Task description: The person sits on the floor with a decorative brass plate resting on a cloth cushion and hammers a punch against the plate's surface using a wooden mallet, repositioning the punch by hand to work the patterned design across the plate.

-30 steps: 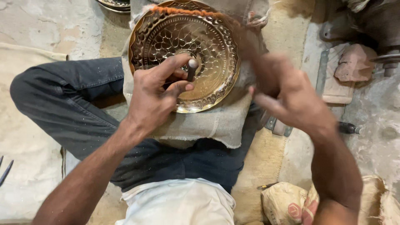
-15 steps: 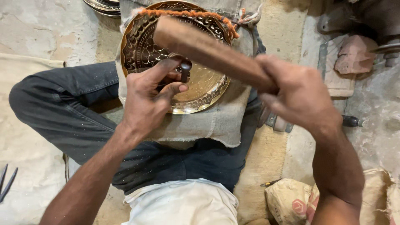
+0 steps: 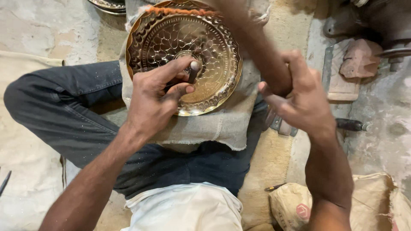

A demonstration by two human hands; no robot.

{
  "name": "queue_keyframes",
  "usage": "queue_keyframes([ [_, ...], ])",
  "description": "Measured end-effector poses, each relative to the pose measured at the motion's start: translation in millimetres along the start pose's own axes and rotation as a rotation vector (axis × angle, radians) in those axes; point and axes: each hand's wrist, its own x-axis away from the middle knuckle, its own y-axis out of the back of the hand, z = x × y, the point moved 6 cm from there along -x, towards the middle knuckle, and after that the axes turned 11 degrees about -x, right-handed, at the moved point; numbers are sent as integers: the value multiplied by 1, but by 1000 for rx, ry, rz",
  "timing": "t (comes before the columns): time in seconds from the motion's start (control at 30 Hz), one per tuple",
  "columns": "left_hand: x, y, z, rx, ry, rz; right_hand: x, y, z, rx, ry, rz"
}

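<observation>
Dusty concrete floor (image 3: 38, 30) with pale patches fills the scene, seen from above by someone sitting on it with legs folded in dark trousers (image 3: 64, 115). Across the lap lies a grey burlap cloth (image 3: 222, 126), and on that cloth rests a large round brass plate (image 3: 171, 38), its golden face worked all over with a scale-like pattern and a scalloped border. At the plate's lower middle, the left hand (image 3: 152, 102) is closed around a short dark metal punch (image 3: 193, 70), thumb and forefinger pinching it so its tip stands on the plate and its pale flat head points up. Just right of the plate, the right hand (image 3: 302, 100) is clenched tight on a wooden mallet handle (image 3: 252, 42), blurred, which slants up over the plate's right rim toward the top edge. Further right of the plate, on the floor, sit a reddish stone block (image 3: 361, 60) and a small dark tool (image 3: 351, 125). Below and right of the plate lies a tan sack (image 3: 299, 205), with a thin pencil-like rod (image 3: 274, 187) beside it. Above the plate's left edge, the rim of another metal dish (image 3: 107, 5) peeks in.
</observation>
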Motion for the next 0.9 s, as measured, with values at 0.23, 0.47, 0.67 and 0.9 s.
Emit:
queue_keyframes([
  [0.23, 0, 6, 0, 31, -18, 13, 0, -8, 21, 118, 163, 87],
  [0.47, 1, 5, -2, -144, -114, -31, 1, -14, 22, 252, 140, 174],
  [0.67, 2, 10, -5, -234, -134, -33, 4, -16, 22, 312, 68, 189],
  [0.9, -1, 12, -4, -172, -73, 21, 14, -7, 12, -49, -14, 8],
])
